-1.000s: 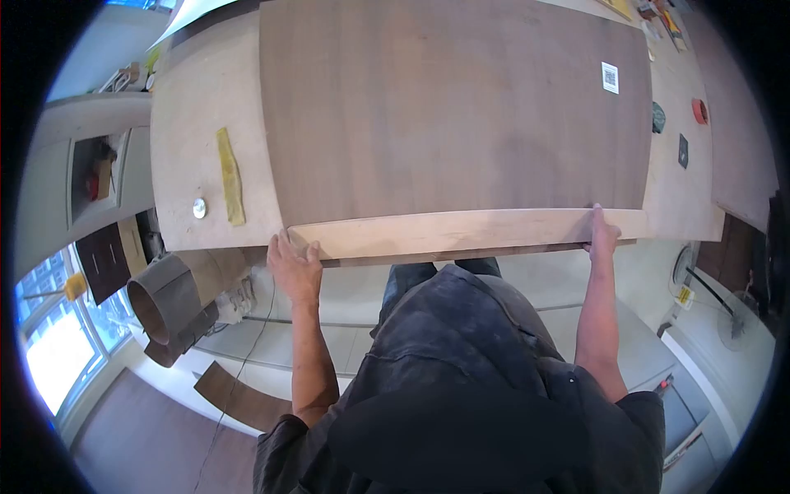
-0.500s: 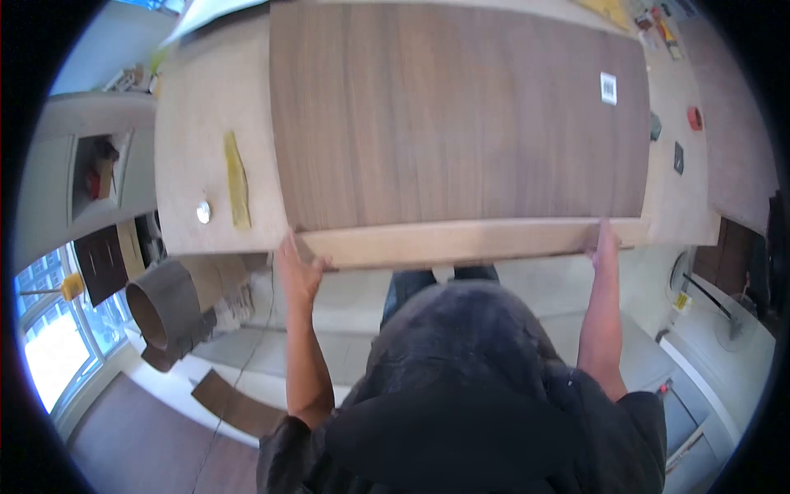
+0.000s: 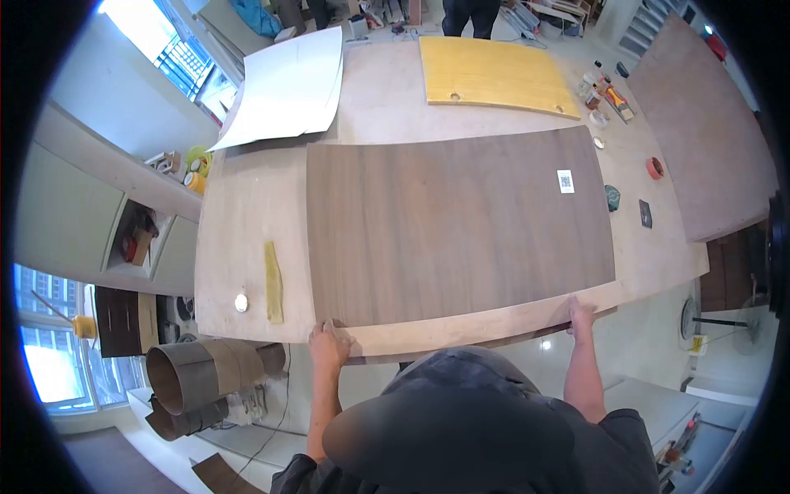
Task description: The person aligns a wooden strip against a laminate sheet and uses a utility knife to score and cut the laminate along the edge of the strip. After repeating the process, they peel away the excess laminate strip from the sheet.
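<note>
A dark brown wood-grain sheet (image 3: 461,230) with a white label (image 3: 565,181) lies on the pale worktable (image 3: 247,206). Along its near side runs a long pale wooden strip (image 3: 469,326), and a dark edge shows below it. My left hand (image 3: 330,344) is closed at the strip's left end, by the sheet's corner. Near the right end, my right hand (image 3: 581,314) grips the strip from the front. The fingers under the strip are partly hidden. A yellowish narrow piece (image 3: 273,282) lies left of the sheet.
White sheets (image 3: 288,86) and a yellow board (image 3: 494,74) lie at the back. Bottles and a brush (image 3: 617,102), red tape (image 3: 654,168) and a dark flat piece (image 3: 645,213) are on the right. Rolled sheets (image 3: 181,375) stand at lower left. A person's legs (image 3: 469,16) show behind the table.
The head view has tilted up, so the far side of the table now shows. Both hands are still at the two ends of the strip, which looks more slanted.
</note>
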Tool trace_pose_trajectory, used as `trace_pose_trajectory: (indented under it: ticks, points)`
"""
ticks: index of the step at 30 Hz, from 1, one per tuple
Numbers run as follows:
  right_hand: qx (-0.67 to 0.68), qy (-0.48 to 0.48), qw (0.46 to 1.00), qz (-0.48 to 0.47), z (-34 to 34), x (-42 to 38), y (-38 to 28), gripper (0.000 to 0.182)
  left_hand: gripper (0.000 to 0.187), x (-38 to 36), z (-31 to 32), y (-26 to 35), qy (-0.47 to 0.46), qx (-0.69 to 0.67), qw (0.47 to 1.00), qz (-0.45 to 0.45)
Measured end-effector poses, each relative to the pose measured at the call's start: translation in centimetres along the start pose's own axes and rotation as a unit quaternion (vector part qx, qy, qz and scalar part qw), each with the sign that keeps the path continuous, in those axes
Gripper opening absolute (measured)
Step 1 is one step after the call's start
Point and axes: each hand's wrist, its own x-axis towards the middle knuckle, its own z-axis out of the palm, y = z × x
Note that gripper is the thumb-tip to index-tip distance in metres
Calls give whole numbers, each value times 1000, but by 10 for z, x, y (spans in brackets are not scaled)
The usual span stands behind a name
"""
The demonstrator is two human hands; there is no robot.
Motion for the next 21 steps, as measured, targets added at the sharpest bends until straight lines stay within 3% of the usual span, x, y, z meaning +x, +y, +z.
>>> trace_pose_trajectory:
  ticks: [3,4,7,8,10,12,14,16,21]
  points:
    - [-296,53,952,-58,6,3,-10,110,70,3,-15,19,54,-36,998,28]
    - [-344,76,931,-97,-2,-56,-45,92,68,4,-20,25,70,-54,995,40]
    - [-189,-8,945,-266,2,-84,-74,74,63,10,-35,50,95,-89,988,89]
    - [-64,-83,944,-312,10,-89,-83,54,63,12,-36,56,93,-80,988,95]
    - [66,-260,891,-366,1,-159,-137,43,61,16,-36,66,87,-62,988,108]
    - [97,-406,791,-447,-24,-231,-181,28,61,21,-29,70,94,-69,984,136]
    - [152,-521,632,-554,-42,-286,-214,32,61,21,-22,72,91,-74,981,153]
    - [168,-600,505,-598,-60,-339,-238,34,62,18,-16,73,81,-78,980,162]
    - [248,-780,274,-504,-68,-438,-255,32,62,8,2,69,1,-29,992,119]
